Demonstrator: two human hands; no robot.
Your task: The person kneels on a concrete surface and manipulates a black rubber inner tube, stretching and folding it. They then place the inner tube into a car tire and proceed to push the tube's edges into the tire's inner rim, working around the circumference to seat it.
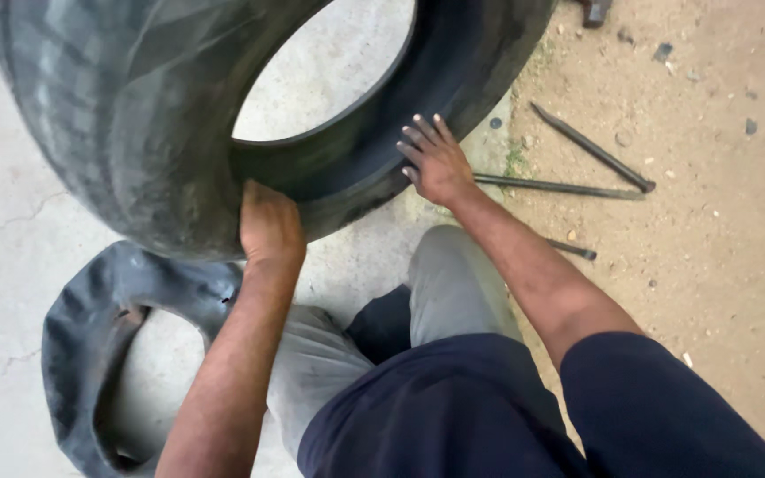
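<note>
- Here, the large black tyre [135, 115] stands upright on the concrete floor [2, 265].
- Left hand [269, 223]: fingers curled over the tyre's inner rim, gripping it.
- Right hand [436, 159]: fingers spread, flat against the sidewall.
- Inner tube [90, 327] lies below; metal bars [591, 146] on dirt.

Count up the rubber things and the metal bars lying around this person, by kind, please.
Large tyre: 1
Inner tube: 1
Long metal bars on the dirt: 3
Total: 5
</note>
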